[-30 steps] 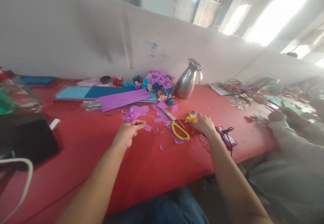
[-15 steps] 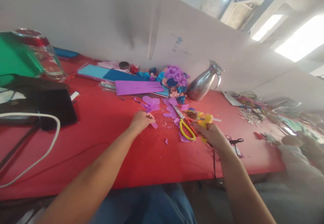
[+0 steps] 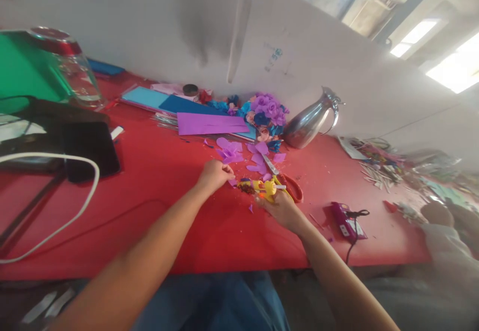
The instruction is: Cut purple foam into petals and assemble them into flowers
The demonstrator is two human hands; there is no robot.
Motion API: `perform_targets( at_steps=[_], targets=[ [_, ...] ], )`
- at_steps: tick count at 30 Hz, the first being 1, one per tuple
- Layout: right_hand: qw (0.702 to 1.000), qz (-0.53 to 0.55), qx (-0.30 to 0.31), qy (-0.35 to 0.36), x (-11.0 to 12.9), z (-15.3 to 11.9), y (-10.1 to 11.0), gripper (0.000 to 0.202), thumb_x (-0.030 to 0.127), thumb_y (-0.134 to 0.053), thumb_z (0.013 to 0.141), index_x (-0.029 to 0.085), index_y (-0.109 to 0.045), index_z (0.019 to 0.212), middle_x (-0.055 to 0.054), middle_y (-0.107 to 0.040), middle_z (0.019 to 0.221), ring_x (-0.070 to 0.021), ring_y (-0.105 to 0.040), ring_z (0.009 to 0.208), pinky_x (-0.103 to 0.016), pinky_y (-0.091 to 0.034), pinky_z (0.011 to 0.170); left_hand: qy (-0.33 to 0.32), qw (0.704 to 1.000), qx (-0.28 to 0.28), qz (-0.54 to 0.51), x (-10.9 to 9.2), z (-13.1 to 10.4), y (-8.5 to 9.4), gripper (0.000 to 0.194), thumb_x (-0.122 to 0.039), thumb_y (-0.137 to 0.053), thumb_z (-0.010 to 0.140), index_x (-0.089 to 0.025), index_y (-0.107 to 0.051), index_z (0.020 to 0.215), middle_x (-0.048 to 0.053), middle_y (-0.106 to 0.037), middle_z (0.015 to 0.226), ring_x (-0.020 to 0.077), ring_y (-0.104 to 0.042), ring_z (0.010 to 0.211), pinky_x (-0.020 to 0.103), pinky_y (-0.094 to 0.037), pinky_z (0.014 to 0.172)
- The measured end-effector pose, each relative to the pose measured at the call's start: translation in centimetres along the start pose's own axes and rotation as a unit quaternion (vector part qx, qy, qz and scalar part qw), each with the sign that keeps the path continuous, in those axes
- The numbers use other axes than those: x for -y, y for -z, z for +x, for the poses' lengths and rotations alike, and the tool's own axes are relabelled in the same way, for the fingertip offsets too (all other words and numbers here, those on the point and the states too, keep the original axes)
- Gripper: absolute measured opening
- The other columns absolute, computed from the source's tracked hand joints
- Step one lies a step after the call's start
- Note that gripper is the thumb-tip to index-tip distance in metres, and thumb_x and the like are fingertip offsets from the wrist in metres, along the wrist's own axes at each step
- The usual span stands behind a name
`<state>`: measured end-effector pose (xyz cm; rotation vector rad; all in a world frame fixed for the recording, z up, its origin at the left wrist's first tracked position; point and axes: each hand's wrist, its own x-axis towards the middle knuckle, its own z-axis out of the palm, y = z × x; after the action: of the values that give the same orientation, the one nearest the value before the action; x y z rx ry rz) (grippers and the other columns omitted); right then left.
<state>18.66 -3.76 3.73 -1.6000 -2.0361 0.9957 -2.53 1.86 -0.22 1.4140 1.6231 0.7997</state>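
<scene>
Between the fingertips of my left hand is a small purple paper piece. My right hand is wrapped round a yellow glue gun, whose dark, stained front end is close to the paper piece; a white stick pokes out of its back. Scissors with red and yellow handles lie behind my right hand, partly hidden by it. Loose purple petals are spread on the red table beyond both hands.
Purple sheets, a bunch of paper flowers and a metal jug stand along the wall. A phone and jar are left, a purple box right. Another person's sleeve shows far right.
My right hand has brought the glue gun leftward to the paper piece in my left hand. The purple box on the right has come into fuller view. The camera view has shifted slightly.
</scene>
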Motion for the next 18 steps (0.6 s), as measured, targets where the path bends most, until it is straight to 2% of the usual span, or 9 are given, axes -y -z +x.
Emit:
perform_targets(
  at_steps=[5, 10, 14, 18],
  targets=[
    [1.0, -0.015, 0.002, -0.018, 0.6, -0.2, 0.0, 0.038, 0.045, -0.058, 0.073, 0.021, -0.035, 0.055, 0.005, -0.031, 0.05, -0.0086, -0.03, 0.049, -0.024, -0.024, 0.047, 0.0, 1.0, 0.016, 0.016, 0.0, 0.1, 0.0, 0.003, -0.016, -0.069, 0.062, -0.017, -0.067, 0.063, 0.002, -0.07, 0.067, 0.0166, -0.064, 0.07, 0.024, -0.045, 0.068],
    [1.0, -0.016, -0.003, -0.024, 0.3, -0.1, -0.1, 0.04, 0.047, -0.059, 0.073, 0.022, -0.035, 0.053, 0.006, -0.029, 0.05, -0.0089, -0.029, 0.049, -0.024, -0.026, 0.048, 0.003, 0.999, 0.018, 0.038, 0.0, 0.1, 0.1, 0.016, -0.005, -0.068, 0.058, -0.016, -0.069, 0.069, 0.002, -0.07, 0.069, 0.016, -0.063, 0.071, 0.024, -0.045, 0.067],
    [0.999, -0.019, -0.004, -0.027, -0.2, 0.1, -0.2, 0.035, 0.049, -0.059, 0.074, 0.021, -0.045, 0.059, 0.006, -0.033, 0.05, -0.0094, -0.031, 0.048, -0.024, -0.029, 0.049, -0.001, 0.999, 0.017, 0.049, -0.1, 0.1, 0.0, 0.016, -0.006, -0.068, 0.059, -0.015, -0.07, 0.071, 0.002, -0.069, 0.069, 0.0161, -0.063, 0.071, 0.024, -0.046, 0.07],
    [1.0, -0.009, -0.016, 0.01, -0.5, 0.4, -0.2, 0.029, 0.049, -0.058, 0.077, 0.019, -0.058, 0.078, 0.002, -0.049, 0.057, -0.0131, -0.044, 0.055, -0.025, -0.036, 0.053, -0.004, 0.998, 0.017, 0.055, 0.0, 0.0, 0.1, 0.017, -0.007, -0.069, 0.059, -0.016, -0.071, 0.074, 0.002, -0.07, 0.069, 0.0164, -0.063, 0.072, 0.025, -0.047, 0.071]
  ],
)
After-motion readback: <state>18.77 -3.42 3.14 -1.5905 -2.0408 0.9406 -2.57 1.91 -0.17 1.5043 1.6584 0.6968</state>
